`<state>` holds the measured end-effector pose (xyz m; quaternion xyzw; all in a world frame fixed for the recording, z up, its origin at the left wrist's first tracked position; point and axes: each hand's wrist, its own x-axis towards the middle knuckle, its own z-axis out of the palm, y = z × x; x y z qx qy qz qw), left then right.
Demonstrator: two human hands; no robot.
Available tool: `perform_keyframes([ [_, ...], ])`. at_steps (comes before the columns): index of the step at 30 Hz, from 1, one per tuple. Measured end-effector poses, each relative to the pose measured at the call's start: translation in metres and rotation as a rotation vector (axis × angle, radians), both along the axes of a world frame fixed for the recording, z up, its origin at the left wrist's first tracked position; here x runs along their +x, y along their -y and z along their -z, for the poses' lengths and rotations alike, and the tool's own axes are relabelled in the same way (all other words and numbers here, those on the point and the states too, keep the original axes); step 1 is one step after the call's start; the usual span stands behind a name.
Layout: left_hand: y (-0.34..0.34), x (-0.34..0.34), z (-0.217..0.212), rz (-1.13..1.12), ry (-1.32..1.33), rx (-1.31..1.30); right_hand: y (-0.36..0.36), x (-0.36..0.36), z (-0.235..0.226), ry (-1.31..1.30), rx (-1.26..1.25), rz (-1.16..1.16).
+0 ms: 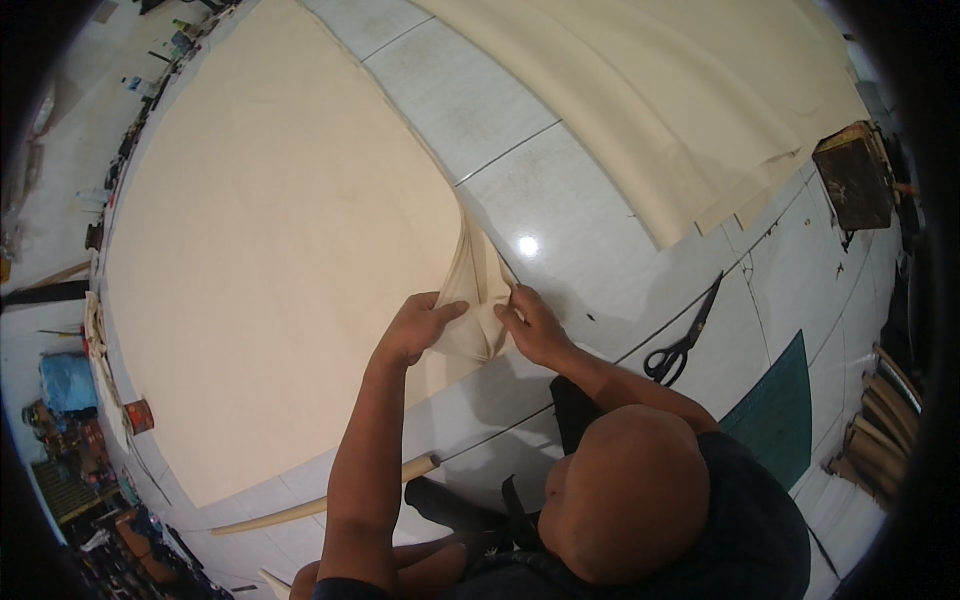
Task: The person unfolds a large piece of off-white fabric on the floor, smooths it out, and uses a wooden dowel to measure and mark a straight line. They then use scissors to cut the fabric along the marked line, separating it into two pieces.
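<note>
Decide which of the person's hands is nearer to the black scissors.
Right. The right hand holds the gathered part of the cream sheet, with the scissors lying to its right. The left hand, also on the sheet, is farther left, beyond the right hand.

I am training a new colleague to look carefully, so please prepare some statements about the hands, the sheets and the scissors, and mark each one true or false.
1. The left hand and the right hand both hold the gathered corner of the cream sheet. True.
2. The scissors lie on the cream sheet. False: they lie on the tiled floor.
3. A second cream sheet is at the picture's upper right. True.
4. The red can is nearer the right hand than the scissors are. False: the scissors are nearer.
5. The green sheet is right of the scissors. True.
</note>
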<state>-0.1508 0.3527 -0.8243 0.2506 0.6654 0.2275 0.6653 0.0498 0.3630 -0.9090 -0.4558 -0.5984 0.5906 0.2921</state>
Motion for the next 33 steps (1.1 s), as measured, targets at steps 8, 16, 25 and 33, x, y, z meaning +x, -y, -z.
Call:
perform_keyframes([
  [8,0.003,-0.002,0.004,0.013,0.013,-0.019,0.001,-0.013,-0.041,0.408,0.194,-0.195],
  [16,0.002,0.001,0.004,0.016,0.005,-0.001,0.004,0.004,0.009,0.173,0.16,-0.091],
  [25,0.006,0.001,0.011,0.0,0.042,-0.003,0.008,-0.016,-0.032,0.372,0.252,-0.071],
  [33,0.008,0.001,0.015,-0.015,0.009,0.051,0.012,-0.002,0.005,0.245,0.216,-0.047],
])
